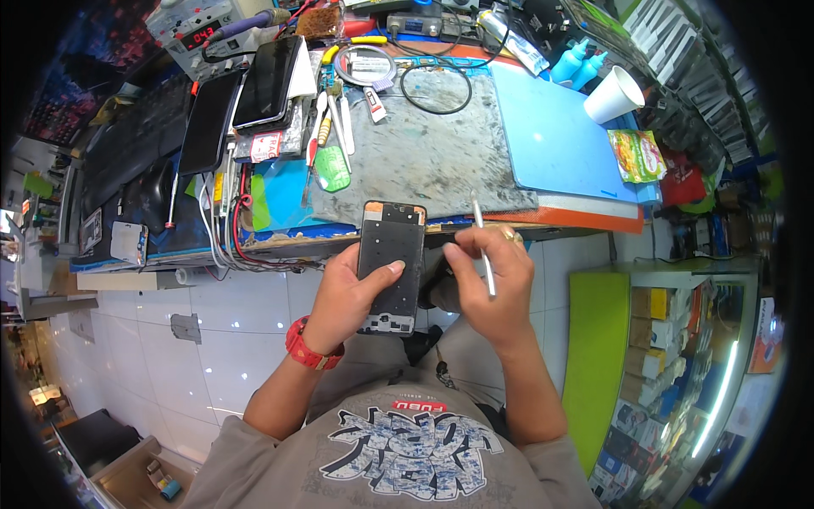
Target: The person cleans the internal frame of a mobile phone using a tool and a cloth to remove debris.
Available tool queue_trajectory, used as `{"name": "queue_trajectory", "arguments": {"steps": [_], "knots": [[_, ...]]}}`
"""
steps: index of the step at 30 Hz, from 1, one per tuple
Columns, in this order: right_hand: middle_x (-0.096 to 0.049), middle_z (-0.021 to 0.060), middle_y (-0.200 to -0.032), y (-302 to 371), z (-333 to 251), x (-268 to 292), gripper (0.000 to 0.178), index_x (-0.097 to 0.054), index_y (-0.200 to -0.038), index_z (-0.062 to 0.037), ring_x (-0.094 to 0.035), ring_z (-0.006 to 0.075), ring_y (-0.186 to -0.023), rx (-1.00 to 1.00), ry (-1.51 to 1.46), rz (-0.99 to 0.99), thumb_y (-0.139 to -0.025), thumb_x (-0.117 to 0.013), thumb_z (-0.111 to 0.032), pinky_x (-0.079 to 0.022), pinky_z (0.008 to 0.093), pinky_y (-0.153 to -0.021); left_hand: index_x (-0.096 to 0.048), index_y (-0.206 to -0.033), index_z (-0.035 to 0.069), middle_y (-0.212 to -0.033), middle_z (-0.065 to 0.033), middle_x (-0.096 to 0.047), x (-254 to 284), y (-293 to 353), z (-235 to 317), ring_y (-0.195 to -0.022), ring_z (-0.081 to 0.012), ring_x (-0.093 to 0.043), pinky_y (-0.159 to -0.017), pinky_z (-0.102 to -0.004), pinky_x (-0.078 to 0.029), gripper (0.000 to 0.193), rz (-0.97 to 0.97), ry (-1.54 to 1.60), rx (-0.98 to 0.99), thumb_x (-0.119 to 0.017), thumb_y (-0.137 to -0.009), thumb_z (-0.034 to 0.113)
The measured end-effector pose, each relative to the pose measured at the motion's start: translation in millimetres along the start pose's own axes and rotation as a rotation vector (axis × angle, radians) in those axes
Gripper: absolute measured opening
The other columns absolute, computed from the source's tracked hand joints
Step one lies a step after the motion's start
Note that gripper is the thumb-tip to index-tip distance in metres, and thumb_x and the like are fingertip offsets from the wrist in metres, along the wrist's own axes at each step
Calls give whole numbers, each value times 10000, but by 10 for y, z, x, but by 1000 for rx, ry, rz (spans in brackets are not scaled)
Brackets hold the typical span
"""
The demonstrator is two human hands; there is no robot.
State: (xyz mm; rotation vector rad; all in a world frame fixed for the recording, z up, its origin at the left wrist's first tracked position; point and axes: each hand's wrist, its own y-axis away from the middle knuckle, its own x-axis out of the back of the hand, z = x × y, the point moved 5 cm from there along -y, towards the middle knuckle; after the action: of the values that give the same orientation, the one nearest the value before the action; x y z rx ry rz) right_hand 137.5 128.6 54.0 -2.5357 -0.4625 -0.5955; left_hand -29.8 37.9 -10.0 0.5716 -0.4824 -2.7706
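Observation:
My left hand (pixel 337 297) holds a black phone frame (pixel 393 240) upright in front of the bench edge, the thumb pressed flat on its inner face. The frame has orange patches at its top corners, several small bright holes and a silvery strip along the bottom. To the right, apart from the frame, my right hand (pixel 502 293) grips a thin silver pen-like tool (pixel 488 276). One end of the tool points up toward the bench; its exact kind is unclear. Beyond both hands lies a worn grey work mat (pixel 424 157).
Left of the mat lie tweezers and brushes (pixel 324 127), a green piece (pixel 332 168) and two dark phones (pixel 268 83). A blue mat (pixel 555 136), white cup (pixel 614 93), snack packet (pixel 637 156) and blue bottles (pixel 570 61) sit at right. Cables (pixel 222 229) hang over the front edge.

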Motion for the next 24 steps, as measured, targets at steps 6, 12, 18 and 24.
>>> {"name": "queue_trajectory", "arguments": {"steps": [6,12,18,24], "knots": [[-659,135,-807,-172,-79,-315,171,-653,-956,-32,-596,349,-761,210,236,145,-822,-759,-45,-463,444,-697,-655,-1162,-37,-1009,-66,-728,-69,82,14,-857,-89,-678,-746,-265,-563,248,47,-123,-88,-695,-952,89],[-630,135,-793,-148,-58,-399,160,-634,-943,-31,-571,351,-754,224,354,81,-797,-659,31,-462,453,-693,-643,-1170,-35,-1007,-64,-720,-105,147,-53,-857,-82,-666,-723,-258,-554,249,93,-126,-153,-693,-951,72],[-622,141,-826,-51,18,-307,221,-615,-973,-31,-568,357,-783,300,458,60,-779,-623,76,-449,462,-707,-634,-1154,-39,-987,-51,-713,-179,142,-42,-850,-82,-666,-728,-260,-557,229,37,-64,-113,-684,-957,67],[-617,133,-829,54,62,-63,222,-593,-973,-26,-574,339,-780,182,125,164,-816,-641,123,-451,422,-727,-635,-1148,-39,-996,-61,-718,-172,108,-11,-850,-99,-686,-740,-272,-573,227,-10,31,-21,-683,-955,70]]}}
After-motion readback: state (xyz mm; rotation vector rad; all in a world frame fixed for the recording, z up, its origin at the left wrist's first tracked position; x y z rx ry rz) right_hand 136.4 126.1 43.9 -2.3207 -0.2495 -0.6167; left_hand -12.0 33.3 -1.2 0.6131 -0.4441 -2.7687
